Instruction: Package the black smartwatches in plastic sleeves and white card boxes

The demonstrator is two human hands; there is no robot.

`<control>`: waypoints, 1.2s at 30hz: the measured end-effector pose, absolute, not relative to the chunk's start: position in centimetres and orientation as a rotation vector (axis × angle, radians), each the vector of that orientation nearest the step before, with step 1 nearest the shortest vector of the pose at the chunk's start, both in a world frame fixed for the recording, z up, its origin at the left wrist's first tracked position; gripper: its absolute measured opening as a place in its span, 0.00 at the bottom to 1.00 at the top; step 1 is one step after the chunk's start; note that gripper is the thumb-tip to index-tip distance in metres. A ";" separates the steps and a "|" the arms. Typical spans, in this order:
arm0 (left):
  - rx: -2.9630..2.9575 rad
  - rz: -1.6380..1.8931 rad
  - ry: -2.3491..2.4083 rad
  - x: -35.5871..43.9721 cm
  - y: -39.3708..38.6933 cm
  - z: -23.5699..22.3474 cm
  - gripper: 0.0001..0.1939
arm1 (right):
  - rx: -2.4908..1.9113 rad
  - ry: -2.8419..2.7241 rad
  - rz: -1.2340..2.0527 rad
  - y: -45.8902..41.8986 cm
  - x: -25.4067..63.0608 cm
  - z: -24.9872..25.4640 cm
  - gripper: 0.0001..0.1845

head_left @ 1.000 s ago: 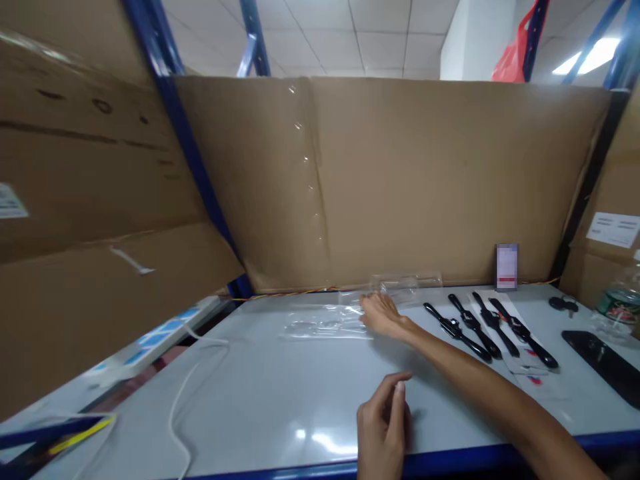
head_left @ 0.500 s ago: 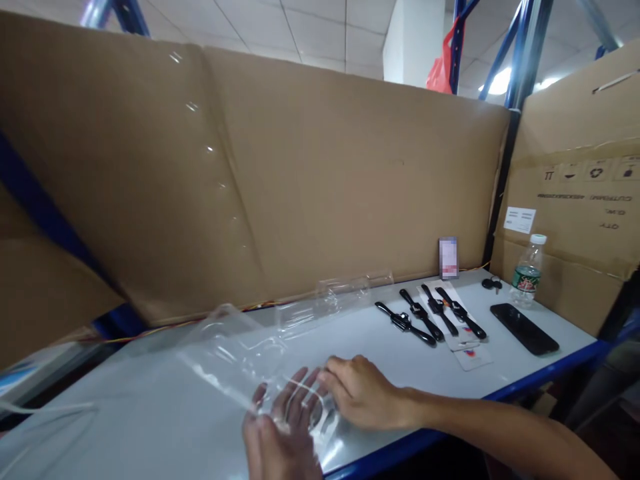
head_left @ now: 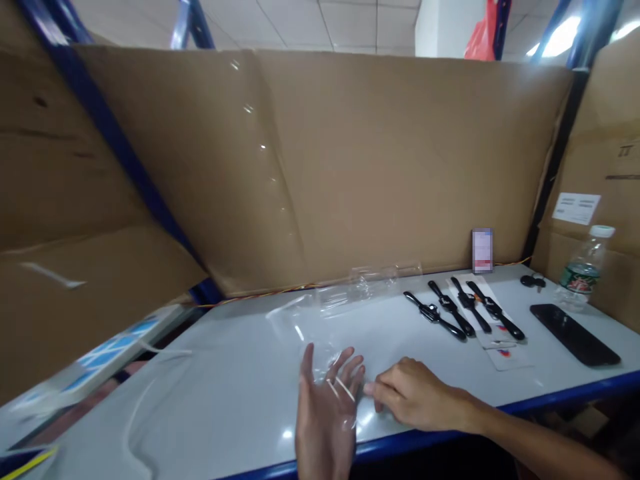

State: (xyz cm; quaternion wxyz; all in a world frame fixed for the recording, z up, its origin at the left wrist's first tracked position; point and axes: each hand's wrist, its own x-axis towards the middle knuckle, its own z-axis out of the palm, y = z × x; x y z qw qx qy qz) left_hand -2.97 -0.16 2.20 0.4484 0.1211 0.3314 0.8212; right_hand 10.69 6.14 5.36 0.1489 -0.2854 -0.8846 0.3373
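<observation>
A clear plastic blister pack [head_left: 325, 357] is at the front of the table, hard to make out where it overlaps my left hand [head_left: 330, 407]. That hand is palm up with its fingers spread, seen through the plastic. My right hand [head_left: 417, 397] is closed just to the right, thumb and forefinger pinched at what looks like the plastic's edge. Behind my hands lie more clear plastic blisters [head_left: 367, 287], against the cardboard. Several black spokeshaves [head_left: 435, 317] rest in a row to the right, some on printed cards [head_left: 510, 358].
A dark phone [head_left: 575, 335] and a water bottle [head_left: 580, 273] are at the right, with keys [head_left: 533, 281] behind. Another phone [head_left: 483, 251] stands upright against the cardboard wall [head_left: 375, 160]. A white cable [head_left: 133, 427] and a power strip [head_left: 115, 353] are on the left.
My left hand has opened out from its curled grip and turned palm up. The clear plastic has come down and nearer. The view has swung left, so the scene sits further right.
</observation>
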 end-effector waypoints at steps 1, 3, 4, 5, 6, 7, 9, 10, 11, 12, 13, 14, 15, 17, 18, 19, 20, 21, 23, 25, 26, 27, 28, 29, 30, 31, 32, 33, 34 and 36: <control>0.291 2.039 0.837 -3.0 -0.1 2.3 0.37 | -0.852 -2.616 0.811 6.2 11.3 6.0 0.22; 0.278 2.038 0.869 -3.1 0.0 2.4 0.38 | -0.973 -2.698 0.499 6.5 12.6 7.0 0.20; 0.272 2.035 0.880 -3.2 0.1 2.4 0.39 | -1.052 -2.708 0.360 6.9 13.4 7.4 0.19; 0.268 2.029 0.888 -3.2 0.1 2.4 0.40 | -1.138 -2.702 0.239 7.4 14.2 7.6 0.18; 0.266 2.022 0.891 -3.3 0.2 2.4 0.40 | -1.236 -2.680 0.132 8.0 15.0 7.6 0.16; 0.264 2.014 0.892 -3.3 0.2 2.4 0.41 | -1.341 -2.649 0.035 8.7 15.8 7.4 0.14; 0.261 2.007 0.893 -3.5 0.2 2.3 0.40 | -1.536 -2.577 -0.138 10.1 17.2 6.6 0.12; 0.262 2.003 0.886 -3.6 0.2 2.2 0.40 | -1.605 -2.558 -0.197 10.8 17.7 6.0 0.13; 0.259 2.003 0.879 -3.6 0.2 2.1 0.40 | -1.656 -2.556 -0.232 11.4 18.0 5.4 0.14; 0.259 2.003 0.871 -3.7 0.3 2.0 0.39 | -1.687 -2.565 -0.252 11.9 18.3 4.8 0.15; 0.263 1.997 0.860 -3.8 0.3 1.9 0.40 | -1.706 -2.576 -0.264 12.3 18.3 4.3 0.16; 0.269 1.993 0.848 -3.8 0.3 1.8 0.40 | -1.720 -2.583 -0.272 12.5 18.3 3.9 0.17; 0.271 1.989 0.841 -3.8 0.3 1.8 0.40 | -1.732 -2.582 -0.276 12.7 18.2 3.6 0.19; 0.272 1.991 0.831 -3.7 0.3 1.8 0.39 | -1.752 -2.559 -0.252 13.0 18.0 3.5 0.20; 0.275 1.991 0.827 -3.7 0.3 1.8 0.39 | -1.755 -2.551 -0.212 13.1 17.9 3.6 0.18; 0.274 1.995 0.823 -3.6 0.3 1.8 0.39 | -1.753 -2.545 -0.156 13.1 17.9 3.8 0.16; 0.279 1.996 0.817 -3.6 0.2 1.8 0.39 | -1.749 -2.542 -0.093 13.2 17.9 3.9 0.15; 0.289 1.992 0.808 -3.6 0.2 1.8 0.39 | -1.746 -2.537 -0.036 13.3 18.0 4.1 0.14; 0.312 1.983 0.784 -3.7 0.1 1.7 0.39 | -1.749 -2.531 0.044 13.3 18.1 4.3 0.13; 0.328 1.976 0.759 -3.7 0.1 1.5 0.38 | -1.772 -2.515 0.067 13.1 18.3 4.3 0.14; 0.330 1.973 0.751 -3.7 0.1 1.5 0.38 | -1.776 -2.512 0.063 13.0 18.3 4.3 0.14; 0.329 1.969 0.742 -3.7 0.1 1.4 0.37 | -1.775 -2.513 0.056 12.9 18.3 4.2 0.15; 0.321 1.968 0.740 -3.7 0.1 1.4 0.36 | -1.771 -2.518 0.052 12.8 18.3 4.2 0.15; 0.308 1.966 0.741 -3.6 0.1 1.5 0.36 | -1.763 -2.527 0.056 12.8 18.3 4.0 0.14; 0.289 1.965 0.747 -3.5 0.1 1.6 0.34 | -1.750 -2.535 0.067 12.8 18.4 3.9 0.14; 0.268 1.962 0.753 -3.4 0.1 1.7 0.33 | -1.732 -2.534 0.081 12.8 18.5 3.7 0.14; 0.249 1.958 0.757 -3.3 0.1 1.8 0.31 | -1.707 -2.514 0.105 12.9 18.5 3.4 0.14; 0.236 1.952 0.758 -3.2 0.1 2.0 0.30 | -1.672 -2.478 0.157 13.1 18.6 3.2 0.13; 0.230 1.946 0.755 -3.2 0.0 2.1 0.28 | -1.632 -2.422 0.253 13.2 18.7 3.0 0.13; 0.240 1.934 0.740 -3.1 0.0 2.2 0.27 | -1.518 -2.270 0.575 13.3 18.8 2.8 0.15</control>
